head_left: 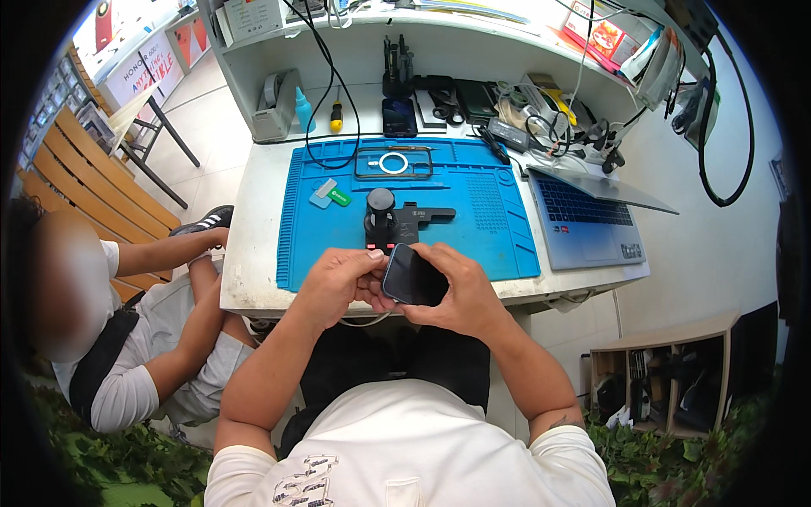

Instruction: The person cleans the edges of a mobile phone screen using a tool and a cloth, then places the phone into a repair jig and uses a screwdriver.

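Observation:
My right hand (pixel 465 291) grips a smartphone (pixel 416 277) with a dark screen, fingers along its far and near edges. The phone is tilted over the front edge of a blue silicone work mat (pixel 498 245). Beside the phone's left edge, my left hand (pixel 338 283) is closed, thumb and forefinger pinched together. Whatever lies in that pinch is too small to make out. Just beyond both hands stands a black clamp-like fixture (pixel 382 215) with a round knob and a flat arm reaching right. A thin phone frame (pixel 394 163) with a white ring lies farther back on the mat.
An open laptop (pixel 591 221) sits at the right; green and blue cards (pixel 329 194) lie on the mat. Behind are a blue bottle (pixel 304 110), a yellow screwdriver (pixel 336 117), another phone (pixel 399 117) and tangled cables (pixel 541 110). A person (pixel 144 329) sits close at left.

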Motion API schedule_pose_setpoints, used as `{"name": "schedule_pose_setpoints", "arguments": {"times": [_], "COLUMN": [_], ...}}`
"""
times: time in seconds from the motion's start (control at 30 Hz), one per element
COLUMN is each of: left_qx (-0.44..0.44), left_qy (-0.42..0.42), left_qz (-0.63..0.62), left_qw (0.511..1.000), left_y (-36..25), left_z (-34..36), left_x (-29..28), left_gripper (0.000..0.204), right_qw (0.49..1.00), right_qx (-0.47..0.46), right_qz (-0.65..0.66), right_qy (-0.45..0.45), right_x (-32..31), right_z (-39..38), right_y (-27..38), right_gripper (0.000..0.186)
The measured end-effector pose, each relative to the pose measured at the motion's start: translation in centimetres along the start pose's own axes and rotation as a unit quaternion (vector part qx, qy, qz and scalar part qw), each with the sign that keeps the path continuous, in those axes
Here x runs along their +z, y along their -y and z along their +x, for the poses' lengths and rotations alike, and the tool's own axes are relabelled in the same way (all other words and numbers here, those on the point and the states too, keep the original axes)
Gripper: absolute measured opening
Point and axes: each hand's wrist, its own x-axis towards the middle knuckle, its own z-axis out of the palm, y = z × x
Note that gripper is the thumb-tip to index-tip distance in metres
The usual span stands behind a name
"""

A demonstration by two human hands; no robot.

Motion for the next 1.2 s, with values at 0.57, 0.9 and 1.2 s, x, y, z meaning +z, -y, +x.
{"name": "schedule_pose_setpoints", "arguments": {"times": [0.57,0.9,1.2], "left_qx": [0.184,0.125,0.112], "left_qy": [-0.217,-0.304,-0.329], "left_qz": [0.351,0.762,0.75], "left_qw": [0.892,0.558,0.563], "left_y": [-9.7,-8.2,-9.9], "left_z": [13.3,25.4,26.3], "left_x": [-11.0,-14.1,-13.7], "left_gripper": [0.033,0.023,0.027], "right_qw": [0.777,0.747,0.767], "right_qx": [0.194,0.182,0.21], "right_qz": [0.595,0.634,0.6], "right_qy": [-0.077,-0.081,-0.086], "right_x": [-1.6,-1.9,-1.9], "right_z": [-0.5,-0.7,-0.6], "right_y": [-8.4,-9.2,-8.6], "right_gripper": [0.08,0.083,0.082]}}
